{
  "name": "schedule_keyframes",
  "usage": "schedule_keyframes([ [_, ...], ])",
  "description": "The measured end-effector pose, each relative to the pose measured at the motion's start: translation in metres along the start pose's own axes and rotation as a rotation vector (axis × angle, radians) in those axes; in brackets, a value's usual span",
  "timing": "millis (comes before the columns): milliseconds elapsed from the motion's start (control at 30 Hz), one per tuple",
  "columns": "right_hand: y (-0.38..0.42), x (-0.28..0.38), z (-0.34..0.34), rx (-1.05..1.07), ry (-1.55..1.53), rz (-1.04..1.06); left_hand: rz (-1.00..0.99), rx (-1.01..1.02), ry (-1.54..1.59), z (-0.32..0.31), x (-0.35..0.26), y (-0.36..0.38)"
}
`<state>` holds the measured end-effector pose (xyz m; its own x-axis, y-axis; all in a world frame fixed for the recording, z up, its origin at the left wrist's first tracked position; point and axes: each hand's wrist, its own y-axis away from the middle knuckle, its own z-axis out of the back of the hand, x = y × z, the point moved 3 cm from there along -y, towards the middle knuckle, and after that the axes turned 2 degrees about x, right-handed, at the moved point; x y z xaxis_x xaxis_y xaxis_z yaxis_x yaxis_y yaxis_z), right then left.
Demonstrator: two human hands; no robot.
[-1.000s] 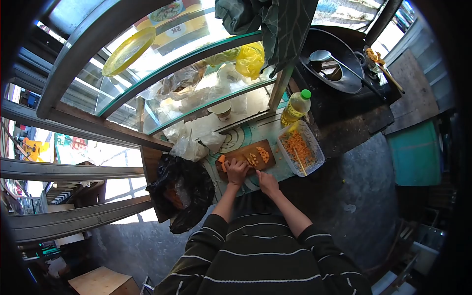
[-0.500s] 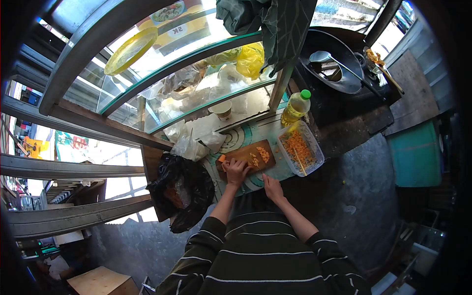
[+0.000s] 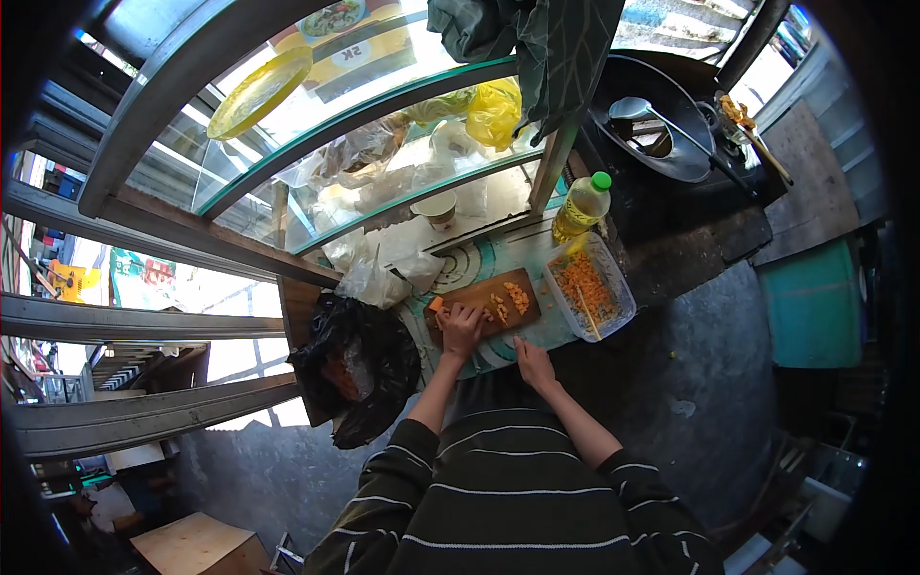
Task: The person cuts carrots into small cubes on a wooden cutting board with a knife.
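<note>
My left hand [image 3: 463,329] is on the wooden cutting board [image 3: 526,317], fingers bent down over orange food. An orange chunk [image 3: 436,304] shows by its fingertips, and the part under the hand is hidden. Small chopped orange pieces [image 3: 517,298] lie in rows on the board's right side. My right hand [image 3: 533,364] is closed just off the board's front edge; what it grips cannot be made out. To the right, a clear plastic container [image 3: 624,319] holds many orange bits [image 3: 586,287] and a thin yellowish stick [image 3: 586,311].
A green-capped oil bottle [image 3: 581,207] stands behind the container. Beyond it, a wok [image 3: 685,163] with a ladle [image 3: 630,108] sits on the stove. A black plastic bag [image 3: 388,350] and white bags [image 3: 374,285] lie left. The glass display case [image 3: 383,235] rises behind the board.
The view has shifted slightly. My left hand stays over the orange food with a small change in finger position, and my right hand remains closed near the board's front edge.
</note>
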<state>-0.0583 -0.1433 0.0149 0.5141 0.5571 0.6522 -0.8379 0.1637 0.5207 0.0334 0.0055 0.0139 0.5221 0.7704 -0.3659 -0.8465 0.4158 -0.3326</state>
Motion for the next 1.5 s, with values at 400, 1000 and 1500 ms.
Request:
schedule_keyframes([
  [400, -0.005, 0.002, -0.001, -0.031, 0.014, 0.056, 0.063, -0.028, -0.198, 0.015, 0.022, -0.008],
  [1000, 0.008, 0.015, 0.0, -0.042, 0.196, 0.043, 0.096, 0.024, -0.052, -0.012, -0.009, 0.005],
  [1500, 0.008, 0.022, 0.004, -0.027, 0.111, 0.047, 0.159, 0.001, -0.093, -0.009, -0.013, 0.007],
])
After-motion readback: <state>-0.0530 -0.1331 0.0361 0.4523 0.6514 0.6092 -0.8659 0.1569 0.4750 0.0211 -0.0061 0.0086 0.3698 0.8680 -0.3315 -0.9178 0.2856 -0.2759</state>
